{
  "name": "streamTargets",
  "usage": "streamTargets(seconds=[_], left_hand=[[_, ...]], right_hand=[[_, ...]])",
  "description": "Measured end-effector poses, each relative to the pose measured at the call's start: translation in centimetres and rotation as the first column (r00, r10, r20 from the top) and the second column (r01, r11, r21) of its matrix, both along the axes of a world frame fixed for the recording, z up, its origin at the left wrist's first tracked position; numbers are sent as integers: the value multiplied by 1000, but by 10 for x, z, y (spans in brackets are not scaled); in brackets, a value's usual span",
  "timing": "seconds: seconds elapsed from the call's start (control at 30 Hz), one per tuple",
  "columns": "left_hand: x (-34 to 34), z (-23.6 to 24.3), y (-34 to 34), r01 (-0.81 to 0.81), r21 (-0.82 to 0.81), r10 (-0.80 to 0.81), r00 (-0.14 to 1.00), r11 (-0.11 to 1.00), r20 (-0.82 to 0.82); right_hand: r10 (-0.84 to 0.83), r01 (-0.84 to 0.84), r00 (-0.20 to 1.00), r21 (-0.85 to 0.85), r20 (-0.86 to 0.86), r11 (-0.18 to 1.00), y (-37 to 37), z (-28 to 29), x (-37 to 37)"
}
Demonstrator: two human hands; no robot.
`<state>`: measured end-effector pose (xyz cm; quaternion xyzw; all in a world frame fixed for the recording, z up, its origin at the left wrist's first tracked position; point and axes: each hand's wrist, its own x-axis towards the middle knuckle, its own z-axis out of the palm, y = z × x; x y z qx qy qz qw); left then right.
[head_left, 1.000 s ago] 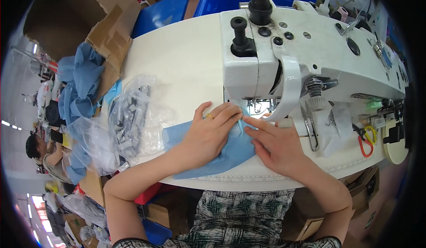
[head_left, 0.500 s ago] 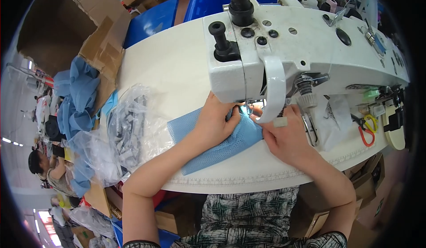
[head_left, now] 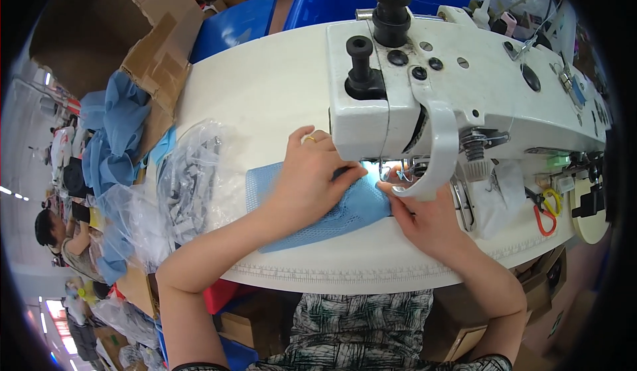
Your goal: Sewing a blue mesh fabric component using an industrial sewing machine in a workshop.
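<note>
A piece of light blue mesh fabric lies on the white table, its upper right edge under the lit needle area of a white sewing machine. My left hand rests over the fabric, left of the needle. Its thumb and forefinger pinch the cloth, while the other fingers stick out beside the machine head; one wears a ring. On the right, my right hand holds the fabric's edge close to the needle. Its fingertips are partly hidden behind the curved white arm of the machine.
Left of the fabric lies a clear plastic bag of grey pieces. Beyond it stands a cardboard box with blue cloth. Red and yellow-handled scissors lie at right. A blue bin stands behind the table; a person sits far left.
The view has shifted, so the machine sits further right and lower in the picture. My left hand's outer fingers now stick out left of the machine head. Both hands stay on the mesh fabric.
</note>
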<state>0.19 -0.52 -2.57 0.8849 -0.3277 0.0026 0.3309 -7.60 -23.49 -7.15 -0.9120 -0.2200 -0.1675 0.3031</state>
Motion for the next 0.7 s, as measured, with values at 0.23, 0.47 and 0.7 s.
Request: streamTargets(seconds=[0.23, 0.47, 0.7], left_hand=[[-2, -6, -10, -131, 13, 132, 990, 991, -51], [2, -10, -25, -274, -5, 260, 921, 962, -291], [-9, -19, -26, -359, -99, 300, 878, 928, -374]], right_hand=[[38, -33, 997, 76, -73, 997, 2, 2, -3], [68, -67, 997, -45, 21, 997, 5, 3, -8], [-7, 7, 1000, 2, -10, 1000, 6, 5, -7]])
